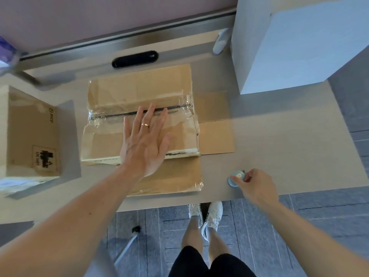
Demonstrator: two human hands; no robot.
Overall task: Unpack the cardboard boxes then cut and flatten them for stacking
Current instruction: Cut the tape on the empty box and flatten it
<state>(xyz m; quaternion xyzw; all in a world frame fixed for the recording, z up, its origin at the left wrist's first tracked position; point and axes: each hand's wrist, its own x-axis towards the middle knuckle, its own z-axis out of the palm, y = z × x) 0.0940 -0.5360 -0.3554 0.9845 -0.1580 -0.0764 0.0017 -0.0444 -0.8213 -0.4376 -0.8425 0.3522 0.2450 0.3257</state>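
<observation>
Lying flat in the middle of the table (279, 140), the cardboard box (139, 86) is collapsed, with crinkled clear tape (185, 108) running along its centre seam and over its right edge. Your left hand (144, 140) rests palm-down on it, fingers straight and spread, fingertips reaching the dark line of the seam; a gold ring (145, 125) shows on one finger. A plain brown cardboard sheet (215, 126) sticks out from under the box's right side.

Your right hand (255, 184) is well apart from the box, near the front edge of the table, with thumb and fingers curled to pinch a small blue disc (233, 179) that sits on the tabletop. You cannot tell from here what the disc is.

To the left of the flattened box stands a second box (30, 132), printed with black markings. A black oblong object (134, 58) lies just behind the flattened box, at the back of the table. A large white box (299, 47) stands at the far right corner. Below the table edge, your white shoes (211, 214) are on grey floor tiles.
</observation>
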